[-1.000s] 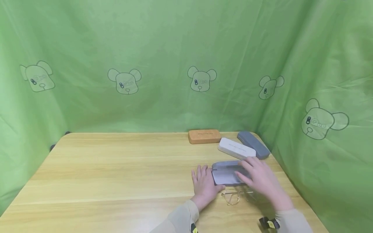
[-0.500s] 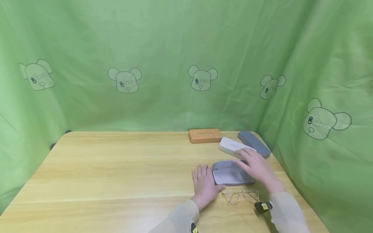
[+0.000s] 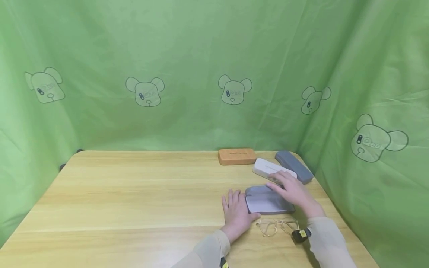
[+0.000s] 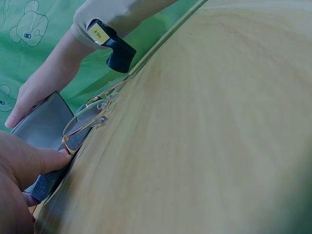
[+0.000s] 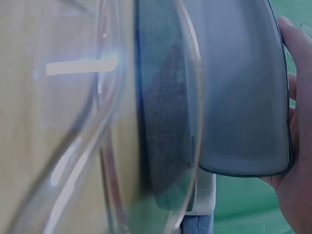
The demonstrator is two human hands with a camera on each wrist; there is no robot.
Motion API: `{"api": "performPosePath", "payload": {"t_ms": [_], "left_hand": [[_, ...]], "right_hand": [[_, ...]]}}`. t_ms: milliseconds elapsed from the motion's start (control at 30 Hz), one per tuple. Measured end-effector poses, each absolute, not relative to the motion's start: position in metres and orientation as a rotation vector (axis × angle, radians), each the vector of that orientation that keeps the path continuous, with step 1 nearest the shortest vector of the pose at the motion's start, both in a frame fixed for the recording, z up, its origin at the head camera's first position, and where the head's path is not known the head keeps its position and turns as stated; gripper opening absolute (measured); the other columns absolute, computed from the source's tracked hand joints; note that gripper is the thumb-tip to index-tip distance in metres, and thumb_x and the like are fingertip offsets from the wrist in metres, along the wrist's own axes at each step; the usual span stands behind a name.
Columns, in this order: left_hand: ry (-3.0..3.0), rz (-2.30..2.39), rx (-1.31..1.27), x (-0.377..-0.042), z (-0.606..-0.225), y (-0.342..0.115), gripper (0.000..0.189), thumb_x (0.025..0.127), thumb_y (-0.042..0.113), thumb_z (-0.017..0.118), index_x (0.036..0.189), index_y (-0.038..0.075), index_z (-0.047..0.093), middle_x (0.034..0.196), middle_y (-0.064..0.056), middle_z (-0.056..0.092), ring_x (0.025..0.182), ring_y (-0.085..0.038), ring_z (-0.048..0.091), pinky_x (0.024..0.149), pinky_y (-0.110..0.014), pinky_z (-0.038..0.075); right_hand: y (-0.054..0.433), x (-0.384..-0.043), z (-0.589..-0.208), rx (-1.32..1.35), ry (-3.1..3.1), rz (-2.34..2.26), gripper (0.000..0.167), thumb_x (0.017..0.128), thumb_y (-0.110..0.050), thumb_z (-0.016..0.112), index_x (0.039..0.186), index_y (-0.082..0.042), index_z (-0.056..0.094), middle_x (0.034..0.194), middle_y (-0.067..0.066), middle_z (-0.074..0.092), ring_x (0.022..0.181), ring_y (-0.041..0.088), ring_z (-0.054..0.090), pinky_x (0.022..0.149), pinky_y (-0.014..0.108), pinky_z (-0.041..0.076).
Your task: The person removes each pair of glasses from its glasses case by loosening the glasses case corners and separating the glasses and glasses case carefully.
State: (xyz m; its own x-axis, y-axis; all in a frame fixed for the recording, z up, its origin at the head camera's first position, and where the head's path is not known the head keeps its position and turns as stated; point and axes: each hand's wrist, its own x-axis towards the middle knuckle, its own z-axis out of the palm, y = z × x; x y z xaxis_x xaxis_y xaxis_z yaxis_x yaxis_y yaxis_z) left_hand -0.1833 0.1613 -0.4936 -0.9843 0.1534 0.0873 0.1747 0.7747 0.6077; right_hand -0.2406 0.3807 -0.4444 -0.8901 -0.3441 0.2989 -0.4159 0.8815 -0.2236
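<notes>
A grey glasses case (image 3: 269,204) lies open on the table, its pale inside facing up. My left hand (image 3: 237,215) rests at the left end with fingers spread straight; its thumb touches the case's front edge in the left wrist view. My right hand (image 3: 295,191) reaches over to the raised lid (image 5: 246,92), its fingers lying along the lid's outer side. Thin gold-framed glasses (image 3: 275,222) lie just in front of the case, their right end partly behind the black wrist camera. They appear close up in the right wrist view.
Behind the open case are a white glasses case (image 3: 264,168), partly covered by my right hand, and a blue-grey glasses case (image 3: 293,165). An orange glasses case (image 3: 236,156) stands at the table's back edge. Green curtain (image 3: 187,123) surrounds the wooden table (image 3: 134,208).
My right hand has moved from over the right part of the open case up and left to the lid's back edge. My left hand keeps its place beside the case.
</notes>
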Motion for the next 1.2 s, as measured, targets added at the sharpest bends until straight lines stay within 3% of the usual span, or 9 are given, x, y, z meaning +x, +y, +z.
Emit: {"api": "performPosePath", "payload": {"t_ms": [633, 1200], "left_hand": [[-2.903, -1.054, -0.288, -0.182, -0.49, 0.157, 0.074, 0.07, 0.049, 0.082, 0.128, 0.011, 0.055, 0.147, -0.01, 0.047, 0.146, -0.036, 0.028, 0.12, -0.06, 0.015], [-2.906, -1.03, -0.287, -0.181, -0.491, 0.16, 0.075, 0.07, 0.049, 0.081, 0.13, 0.011, 0.054, 0.147, -0.01, 0.046, 0.146, -0.036, 0.028, 0.121, -0.06, 0.015]], "right_hand": [[0.382, -0.231, -0.452, 0.508, -2.872, 0.37, 0.046, 0.096, -0.045, 0.055, 0.133, -0.016, 0.059, 0.127, 0.013, 0.065, 0.119, 0.039, 0.057, 0.099, 0.062, 0.044], [0.382, -0.223, -0.454, 0.698, -2.815, 0.352, 0.029, 0.095, -0.032, 0.061, 0.116, -0.015, 0.071, 0.114, 0.006, 0.073, 0.105, 0.033, 0.069, 0.093, 0.054, 0.053]]}}
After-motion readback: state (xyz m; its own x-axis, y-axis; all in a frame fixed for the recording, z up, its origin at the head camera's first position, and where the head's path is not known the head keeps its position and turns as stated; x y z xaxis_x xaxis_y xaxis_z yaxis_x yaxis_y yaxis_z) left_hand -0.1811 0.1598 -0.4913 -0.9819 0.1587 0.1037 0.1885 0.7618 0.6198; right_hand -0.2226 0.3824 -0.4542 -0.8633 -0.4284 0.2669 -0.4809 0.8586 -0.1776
